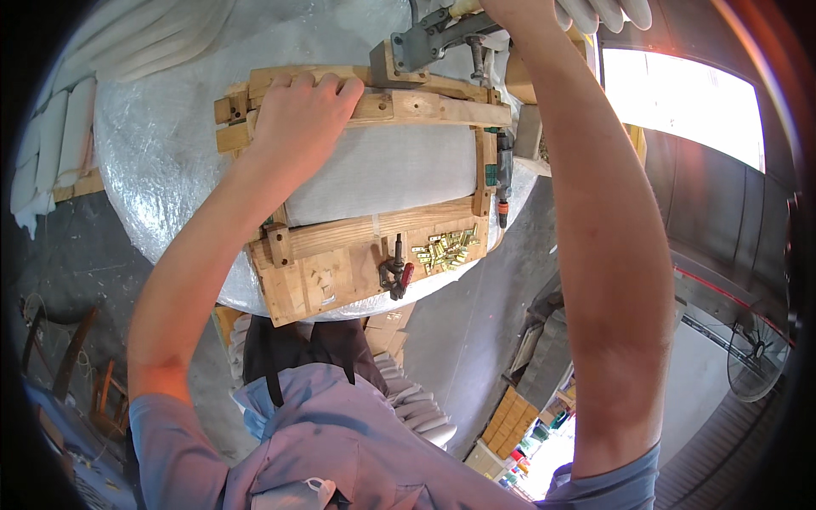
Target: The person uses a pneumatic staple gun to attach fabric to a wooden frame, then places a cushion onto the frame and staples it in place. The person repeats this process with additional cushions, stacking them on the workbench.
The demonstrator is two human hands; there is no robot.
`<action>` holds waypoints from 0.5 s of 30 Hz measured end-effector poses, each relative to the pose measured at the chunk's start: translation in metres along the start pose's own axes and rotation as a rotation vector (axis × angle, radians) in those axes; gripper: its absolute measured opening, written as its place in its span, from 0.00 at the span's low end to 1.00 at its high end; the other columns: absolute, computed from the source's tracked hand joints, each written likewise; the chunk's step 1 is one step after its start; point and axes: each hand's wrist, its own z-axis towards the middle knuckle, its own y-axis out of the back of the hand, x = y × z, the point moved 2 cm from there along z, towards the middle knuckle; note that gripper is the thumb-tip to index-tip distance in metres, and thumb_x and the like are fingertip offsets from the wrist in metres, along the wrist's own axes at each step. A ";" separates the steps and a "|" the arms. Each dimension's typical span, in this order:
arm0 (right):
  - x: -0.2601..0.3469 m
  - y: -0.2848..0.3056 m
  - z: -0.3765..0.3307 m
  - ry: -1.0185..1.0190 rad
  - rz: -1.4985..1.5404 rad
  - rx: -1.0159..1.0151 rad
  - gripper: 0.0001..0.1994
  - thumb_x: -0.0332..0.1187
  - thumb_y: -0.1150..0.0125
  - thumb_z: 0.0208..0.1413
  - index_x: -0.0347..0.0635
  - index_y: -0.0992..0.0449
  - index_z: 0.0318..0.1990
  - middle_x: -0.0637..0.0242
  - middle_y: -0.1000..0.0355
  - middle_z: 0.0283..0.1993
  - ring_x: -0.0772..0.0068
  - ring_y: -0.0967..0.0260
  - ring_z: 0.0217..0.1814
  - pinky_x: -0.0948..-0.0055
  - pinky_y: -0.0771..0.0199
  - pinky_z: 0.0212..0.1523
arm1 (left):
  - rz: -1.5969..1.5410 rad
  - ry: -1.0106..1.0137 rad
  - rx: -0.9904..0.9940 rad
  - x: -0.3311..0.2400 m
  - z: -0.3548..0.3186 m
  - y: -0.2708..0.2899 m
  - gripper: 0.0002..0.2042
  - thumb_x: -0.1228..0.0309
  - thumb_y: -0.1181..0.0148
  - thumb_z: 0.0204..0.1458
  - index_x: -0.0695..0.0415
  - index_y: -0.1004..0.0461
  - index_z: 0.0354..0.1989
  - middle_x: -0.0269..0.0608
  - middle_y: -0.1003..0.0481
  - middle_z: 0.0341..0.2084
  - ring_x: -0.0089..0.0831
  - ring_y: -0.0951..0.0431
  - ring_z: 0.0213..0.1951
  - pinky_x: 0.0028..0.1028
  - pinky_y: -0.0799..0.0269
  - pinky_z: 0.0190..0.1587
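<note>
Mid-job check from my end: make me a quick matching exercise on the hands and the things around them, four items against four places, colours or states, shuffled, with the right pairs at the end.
Column one
1. Left hand
2. Small metal pieces
3. Clamp
4. Right hand

Column two
A. Has a red handle
B. Partly cut off by the picture's upper edge
C. Gold-coloured, in a loose pile on the near board
D. Lies over the far side of the wooden frame

Right pairs: 1-D, 2-C, 3-A, 4-B
</note>
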 end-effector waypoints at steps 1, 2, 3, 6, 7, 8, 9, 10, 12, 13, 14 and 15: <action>0.004 0.003 0.000 -0.016 -0.003 0.027 0.16 0.42 0.39 0.67 0.37 0.15 0.48 0.44 0.15 0.43 0.43 0.16 0.50 0.50 0.19 0.55 | -0.039 -0.004 -0.007 -0.002 0.002 0.001 0.18 0.66 0.29 0.59 0.51 0.24 0.55 0.37 0.17 0.43 0.39 0.14 0.47 0.41 0.20 0.49; 0.007 0.007 -0.001 -0.034 -0.007 0.054 0.16 0.41 0.39 0.66 0.37 0.15 0.48 0.45 0.15 0.43 0.43 0.16 0.50 0.51 0.19 0.54 | -0.078 -0.009 -0.015 -0.004 0.003 0.002 0.17 0.66 0.30 0.60 0.52 0.25 0.55 0.38 0.17 0.43 0.39 0.14 0.46 0.41 0.19 0.47; 0.008 0.013 -0.003 -0.049 0.002 0.058 0.16 0.41 0.39 0.66 0.37 0.15 0.47 0.45 0.15 0.42 0.43 0.16 0.49 0.50 0.19 0.54 | -0.117 -0.017 -0.022 -0.007 0.004 0.003 0.16 0.66 0.31 0.61 0.53 0.25 0.55 0.39 0.16 0.42 0.40 0.13 0.46 0.42 0.19 0.46; 0.014 0.013 -0.004 -0.046 0.010 0.073 0.15 0.40 0.39 0.66 0.36 0.15 0.45 0.46 0.16 0.38 0.45 0.16 0.45 0.51 0.19 0.50 | -0.203 -0.011 0.033 -0.012 0.012 0.000 0.15 0.67 0.33 0.62 0.54 0.25 0.54 0.42 0.16 0.43 0.42 0.12 0.46 0.43 0.18 0.45; 0.013 0.007 0.001 -0.007 -0.004 0.086 0.15 0.40 0.40 0.67 0.36 0.15 0.44 0.47 0.16 0.36 0.46 0.15 0.42 0.51 0.19 0.49 | -0.184 0.018 0.069 -0.013 0.017 -0.004 0.17 0.62 0.33 0.63 0.53 0.26 0.57 0.42 0.16 0.46 0.43 0.13 0.48 0.43 0.18 0.45; 0.014 -0.001 0.005 0.018 -0.021 0.095 0.15 0.40 0.40 0.67 0.35 0.15 0.43 0.48 0.16 0.35 0.48 0.15 0.40 0.51 0.19 0.47 | -0.165 0.032 0.111 -0.012 0.021 -0.009 0.20 0.58 0.34 0.65 0.53 0.28 0.60 0.42 0.17 0.50 0.44 0.13 0.51 0.44 0.17 0.44; 0.014 0.004 0.002 -0.052 0.016 0.124 0.15 0.39 0.40 0.67 0.35 0.15 0.42 0.50 0.17 0.33 0.51 0.16 0.37 0.52 0.19 0.44 | -0.176 0.014 0.078 -0.016 0.021 -0.010 0.19 0.59 0.33 0.65 0.53 0.27 0.59 0.42 0.17 0.50 0.44 0.13 0.50 0.44 0.17 0.44; 0.017 0.008 0.000 -0.114 0.057 0.158 0.15 0.39 0.40 0.67 0.34 0.15 0.41 0.51 0.17 0.31 0.54 0.16 0.35 0.53 0.19 0.41 | -0.186 0.002 0.045 -0.017 0.021 -0.011 0.19 0.61 0.33 0.64 0.53 0.27 0.59 0.42 0.17 0.49 0.43 0.13 0.50 0.44 0.17 0.45; 0.023 0.014 -0.005 -0.111 0.082 0.144 0.15 0.39 0.40 0.68 0.34 0.15 0.41 0.53 0.18 0.29 0.57 0.17 0.32 0.56 0.20 0.38 | -0.166 -0.026 0.060 -0.023 0.024 -0.009 0.19 0.61 0.32 0.64 0.53 0.27 0.59 0.41 0.17 0.48 0.42 0.13 0.49 0.43 0.17 0.45; 0.022 0.020 -0.006 -0.108 0.075 0.134 0.15 0.38 0.40 0.68 0.34 0.15 0.41 0.54 0.18 0.29 0.59 0.18 0.31 0.57 0.20 0.37 | -0.169 -0.047 0.055 -0.027 0.027 -0.007 0.19 0.61 0.32 0.64 0.53 0.27 0.58 0.40 0.17 0.48 0.41 0.14 0.49 0.43 0.17 0.46; 0.024 0.021 -0.008 -0.118 0.070 0.126 0.14 0.38 0.40 0.68 0.33 0.16 0.41 0.53 0.18 0.29 0.59 0.17 0.32 0.58 0.20 0.37 | -0.179 -0.054 0.054 -0.025 0.027 -0.006 0.19 0.61 0.32 0.64 0.53 0.27 0.58 0.39 0.17 0.47 0.40 0.14 0.48 0.42 0.17 0.46; 0.024 0.018 -0.007 -0.101 0.094 0.109 0.14 0.38 0.40 0.68 0.33 0.16 0.41 0.53 0.18 0.29 0.59 0.17 0.32 0.58 0.20 0.37 | -0.189 -0.060 0.054 -0.023 0.026 -0.006 0.19 0.61 0.32 0.64 0.53 0.27 0.58 0.38 0.17 0.47 0.39 0.14 0.48 0.41 0.17 0.46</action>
